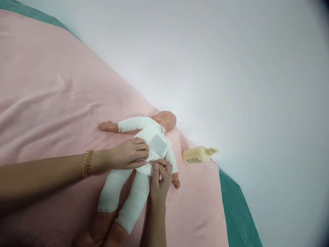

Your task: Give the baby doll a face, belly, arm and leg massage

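Observation:
A baby doll [142, 176] with a white cloth body and brown plastic head, hands and feet lies on its back, head turned toward the wall. A square grey patch [158, 144] shows on its chest, with a dark seam just below. My left hand [131, 153], a beaded bracelet [87, 164] on its wrist, rests on the doll's belly with fingers curled. At the lower torso my right hand [161, 175] has its fingertips pinched, touching or nearly touching my left thumb. Whatever sits between the fingertips is too small to make out.
A pale yellow pump bottle [195, 155] lies on its side to the right of the doll, by the wall. A pink blanket [51, 103] covers the surface. Green cloth [238, 206] shows beneath its edges. The white wall [218, 68] borders the far side.

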`<state>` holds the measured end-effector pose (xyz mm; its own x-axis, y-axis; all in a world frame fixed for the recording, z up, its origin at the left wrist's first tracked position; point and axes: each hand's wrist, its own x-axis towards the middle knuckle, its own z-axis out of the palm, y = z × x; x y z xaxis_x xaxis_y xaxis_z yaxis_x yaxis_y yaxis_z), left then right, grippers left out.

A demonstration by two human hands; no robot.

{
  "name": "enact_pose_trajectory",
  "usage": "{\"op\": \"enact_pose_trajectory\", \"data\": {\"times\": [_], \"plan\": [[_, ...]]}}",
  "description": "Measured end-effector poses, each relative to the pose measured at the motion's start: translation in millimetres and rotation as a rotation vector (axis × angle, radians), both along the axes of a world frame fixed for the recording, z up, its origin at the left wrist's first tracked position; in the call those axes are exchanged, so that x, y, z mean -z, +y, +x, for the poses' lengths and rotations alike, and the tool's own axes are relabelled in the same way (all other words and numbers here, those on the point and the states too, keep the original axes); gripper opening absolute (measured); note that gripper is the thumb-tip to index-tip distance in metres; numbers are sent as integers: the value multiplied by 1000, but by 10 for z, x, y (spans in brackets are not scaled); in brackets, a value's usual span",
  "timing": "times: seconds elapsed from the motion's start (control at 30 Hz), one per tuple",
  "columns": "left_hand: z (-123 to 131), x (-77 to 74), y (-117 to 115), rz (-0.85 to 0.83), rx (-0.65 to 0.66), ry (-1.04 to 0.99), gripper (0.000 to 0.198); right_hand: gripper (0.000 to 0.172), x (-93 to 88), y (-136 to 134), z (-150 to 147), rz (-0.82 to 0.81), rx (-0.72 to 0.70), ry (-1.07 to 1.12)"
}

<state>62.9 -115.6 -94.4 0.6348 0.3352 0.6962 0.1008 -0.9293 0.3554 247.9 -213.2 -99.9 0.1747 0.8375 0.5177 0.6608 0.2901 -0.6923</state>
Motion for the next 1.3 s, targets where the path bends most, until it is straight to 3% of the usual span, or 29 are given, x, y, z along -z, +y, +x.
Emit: {"op": "enact_pose_trajectory", "data": {"times": [0.13, 0.43, 0.63, 1.0, 1.2, 1.3], "plan": [[-13, -13, 1, 43, -14, -79, 15, 25, 14, -7, 17, 68, 14, 9], [-50, -38, 39, -67, 7, 40, 20, 30, -16, 16, 19, -87, -3, 17], [-43, -33, 30, -2, -23, 24, 25, 29, 13, -7, 25, -25, 17, 3], [-54, -1, 36, -31, -3, 50, 30, 30, 30, 14, 33, -108, 13, 1], [4, -181, 79, -165, -6, -88, 42, 35, -273, 132, 33, -30, 100, 197], [129, -324, 186, -165, -51, 17, 45, 34, -479, 323, 48, -99, 100, 218]]}}
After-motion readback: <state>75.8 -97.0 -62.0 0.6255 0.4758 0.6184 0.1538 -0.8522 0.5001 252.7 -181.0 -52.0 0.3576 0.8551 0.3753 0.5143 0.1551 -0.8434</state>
